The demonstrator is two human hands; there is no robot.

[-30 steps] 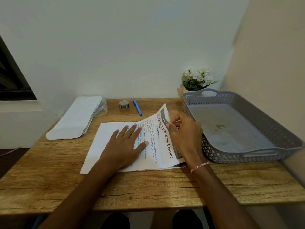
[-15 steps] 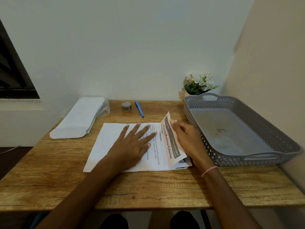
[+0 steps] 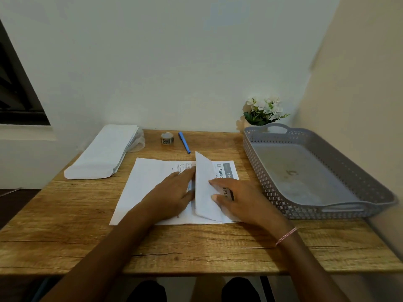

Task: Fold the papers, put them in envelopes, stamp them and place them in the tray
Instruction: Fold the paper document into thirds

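Paper flap [image 3: 204, 188] under right hand [image 3: 242, 199]; tray wall [image 3: 259, 171] near paper's right edge.

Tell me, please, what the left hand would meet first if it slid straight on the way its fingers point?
Most likely the folded-over flap of the white printed paper, whose edge lies right at the fingertips of the left hand. The right hand rests on that flap. Whether fingertips and edge touch is unclear.

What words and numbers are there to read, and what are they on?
"Repla", cut off, on the lower sheet.
"264", on that sheet's grey banner.
"t Pap", beside the right hand, same sheet.
Small print on the top sheet: too blurred.
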